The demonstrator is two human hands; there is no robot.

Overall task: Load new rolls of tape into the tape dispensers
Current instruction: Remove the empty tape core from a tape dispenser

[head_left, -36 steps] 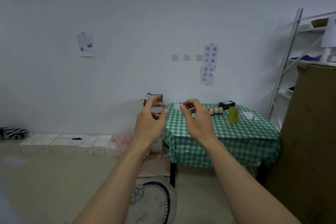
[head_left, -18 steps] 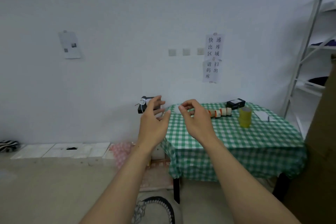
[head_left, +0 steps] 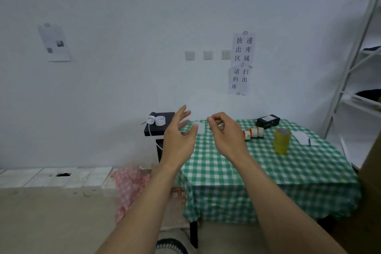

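- White-walled room, with a table [head_left: 268, 181] under a green checked cloth standing against the wall.
- Left hand [head_left: 179, 138]: raised above the surface's left edge, fingers spread and straight, holding nothing.
- Right hand [head_left: 225, 136]: raised just beside the left but not touching it, fingers curled, thumb and forefinger tips drawn together. It cannot be told whether anything is pinched between them.
- Stack of yellow tape rolls [head_left: 282, 141]: upright on the surface, towards its right edge, well apart from both hands.
- Row of small white and orange pieces [head_left: 252, 132]: lying near the far edge, between the right hand and the yellow stack. They are too small to tell whether they are rolls or dispensers.
- Black box [head_left: 268, 121]: at the far edge, just behind that row.
- White paper [head_left: 302, 137]: flat near the far right corner.
- Black stand [head_left: 158, 128]: just beyond the left edge, carrying two white rolls [head_left: 159, 120].
- Wall: printed notice [head_left: 242, 62], three switches [head_left: 207, 55].
- Floor: pink wrapping [head_left: 129, 183] lying left of the table.
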